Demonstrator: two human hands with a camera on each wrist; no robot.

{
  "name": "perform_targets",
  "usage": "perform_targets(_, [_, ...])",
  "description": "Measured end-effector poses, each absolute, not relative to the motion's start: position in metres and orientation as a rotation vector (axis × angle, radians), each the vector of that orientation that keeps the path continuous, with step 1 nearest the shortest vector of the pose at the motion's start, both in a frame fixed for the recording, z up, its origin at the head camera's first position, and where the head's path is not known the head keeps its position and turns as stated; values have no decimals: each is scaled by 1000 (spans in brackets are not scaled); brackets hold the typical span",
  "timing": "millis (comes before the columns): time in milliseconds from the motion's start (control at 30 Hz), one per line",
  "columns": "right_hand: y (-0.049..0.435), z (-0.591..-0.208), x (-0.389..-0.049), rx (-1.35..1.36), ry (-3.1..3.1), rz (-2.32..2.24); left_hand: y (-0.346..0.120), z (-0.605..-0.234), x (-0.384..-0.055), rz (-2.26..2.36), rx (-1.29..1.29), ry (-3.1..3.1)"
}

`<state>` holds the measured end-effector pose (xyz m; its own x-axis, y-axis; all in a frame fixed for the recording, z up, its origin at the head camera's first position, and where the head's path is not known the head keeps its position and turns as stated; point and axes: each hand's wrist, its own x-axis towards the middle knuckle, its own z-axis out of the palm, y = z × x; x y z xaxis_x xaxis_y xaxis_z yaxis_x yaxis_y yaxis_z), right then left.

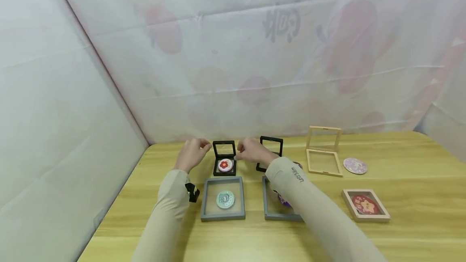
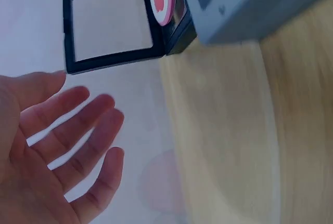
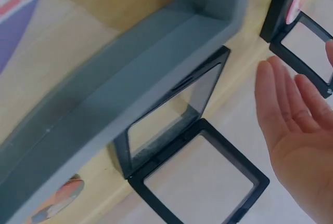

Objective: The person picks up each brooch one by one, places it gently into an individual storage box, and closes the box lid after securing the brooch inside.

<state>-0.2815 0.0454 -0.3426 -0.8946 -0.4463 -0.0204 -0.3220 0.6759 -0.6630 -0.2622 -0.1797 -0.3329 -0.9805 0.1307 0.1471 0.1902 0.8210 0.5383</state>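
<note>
A small black hinged display frame stands with its clear lid raised. Inside its base lies a round white badge with a red flower. My left hand is at the lid's left side. In the left wrist view its thumb tip is right at a lid corner, the other fingers spread and relaxed. On the lid's other side is my right hand. The right wrist view shows its fingers extended close beside the lid. Neither hand holds anything.
Nearer lie a grey frame with a teal badge and another grey frame, partly under my right sleeve. Rightward are a second opened black frame, an opened wooden frame, a lilac disc and a beige frame holding a red badge.
</note>
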Motion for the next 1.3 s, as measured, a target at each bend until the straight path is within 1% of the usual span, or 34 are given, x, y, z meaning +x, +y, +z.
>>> perform_targets(267, [41, -331, -280, -522, 2633, -1115, -173, -334, -273, -1095, -185, -2878])
perform_targets(467, [39, -332, -280, -375, 2666, -1282, -169, -336, -275, -1174, -186, -2929])
perform_targets(633, [37, -335, -283, -300, 2559, -1383, -166, -337, -276, -1297, -137, -2988])
perform_targets(933, [40, -343, -289, -233, 2466, -1380, -162, -342, -275, -1485, 4, -3069])
perform_targets(1300, [27, -355, -286, -204, 2410, -1410, -160, -348, -275, -1535, -34, -3054])
